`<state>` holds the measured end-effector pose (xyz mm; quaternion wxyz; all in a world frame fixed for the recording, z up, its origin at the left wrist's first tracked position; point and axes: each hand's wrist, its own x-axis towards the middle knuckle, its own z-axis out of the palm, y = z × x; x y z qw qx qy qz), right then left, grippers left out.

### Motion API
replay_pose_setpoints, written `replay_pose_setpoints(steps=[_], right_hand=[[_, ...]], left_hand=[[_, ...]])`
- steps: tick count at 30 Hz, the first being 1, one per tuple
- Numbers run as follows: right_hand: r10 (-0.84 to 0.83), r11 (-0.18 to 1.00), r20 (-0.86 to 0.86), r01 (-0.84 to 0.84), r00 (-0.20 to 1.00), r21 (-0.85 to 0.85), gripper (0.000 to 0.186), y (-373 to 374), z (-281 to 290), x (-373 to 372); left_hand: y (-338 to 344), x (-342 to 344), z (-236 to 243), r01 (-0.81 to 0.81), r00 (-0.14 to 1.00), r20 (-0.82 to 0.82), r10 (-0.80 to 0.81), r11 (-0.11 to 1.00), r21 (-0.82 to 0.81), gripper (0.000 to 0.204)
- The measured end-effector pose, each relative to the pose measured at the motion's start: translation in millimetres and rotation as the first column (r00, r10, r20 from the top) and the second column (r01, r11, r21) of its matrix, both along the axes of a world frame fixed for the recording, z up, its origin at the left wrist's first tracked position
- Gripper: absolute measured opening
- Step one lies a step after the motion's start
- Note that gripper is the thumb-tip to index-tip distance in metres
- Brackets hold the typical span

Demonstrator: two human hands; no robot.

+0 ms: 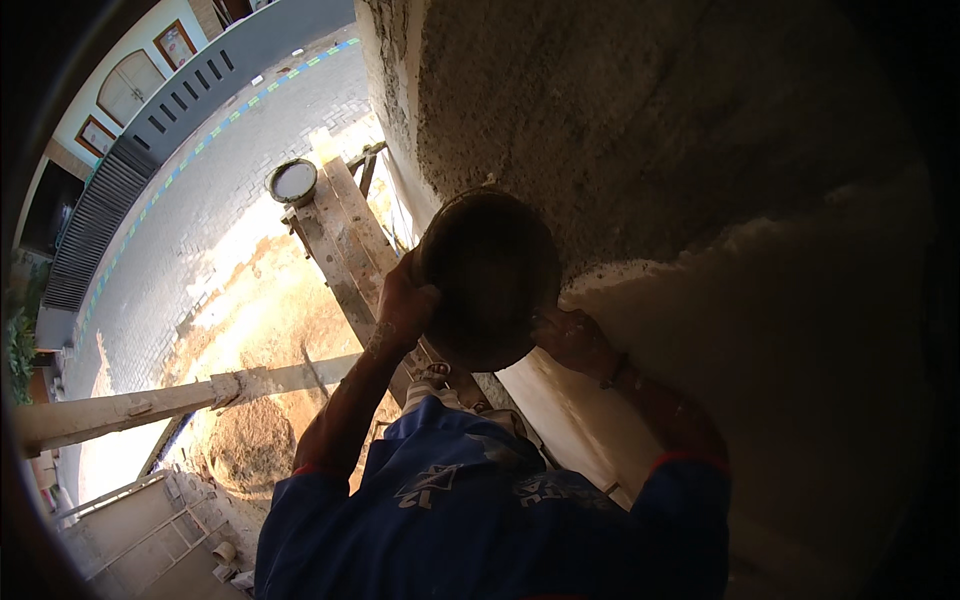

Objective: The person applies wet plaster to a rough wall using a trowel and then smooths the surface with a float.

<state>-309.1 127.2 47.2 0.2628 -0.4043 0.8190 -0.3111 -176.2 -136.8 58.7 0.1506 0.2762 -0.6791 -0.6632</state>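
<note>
While daylight floods the paved street, the person in the dark blue short-sleeved shirt with red cuffs (pixel 460 510) stands in shade, holding a round, dark bowl-like container (pixel 488 285) out in front with both hands. The left hand (pixel 408 303) is closed on the container's left edge, its fingers wrapped over the side. The right hand (pixel 572 340) has its fingers curled at the lower right edge, gripping it too. The container is up above the feet, close beside the wall, though I cannot tell whether it touches; its middle is too dark to show any contents.

The grey-brown wall (pixel 600 140) is coarse and rough in its upper part and looks smoother below an uneven, paler line. Beneath the person run long, stained wooden planks (pixel 366 228), and near their far end sits a second round, dark-rimmed container (pixel 297 202) with something pale grey inside. To the left, a long, pale beam (pixel 180 400) crosses above a heap of brown, sandy soil (pixel 250 440).
</note>
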Motion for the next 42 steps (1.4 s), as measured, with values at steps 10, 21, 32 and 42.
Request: replay_pose_setpoints(steps=[10,21,32,42], right_hand=[[0.068,0.993,-0.126,-0.055,0.99,0.105,0.054,-58,221,-19],[0.392,0.874,-0.246,-0.442,0.887,-0.201,0.048,-148,379,-13],[-0.632,0.775,-0.624,0.365,0.458,-0.516,0.058,-50,483,-115],[0.184,0.983,-0.128,-0.186,0.975,-0.005,0.051,16,129,-126]], left_hand=[[-21,2,-11,-0.157,0.977,-0.123,0.172,0.98,0.12,0.056],[-60,65,-23,-0.372,0.928,0.008,0.372,0.928,0.008,0.058],[-56,72,-58,-0.319,0.947,0.029,0.319,0.948,0.014,0.048],[-29,42,-41,-0.138,0.99,-0.011,0.138,0.988,-0.073,0.061]])
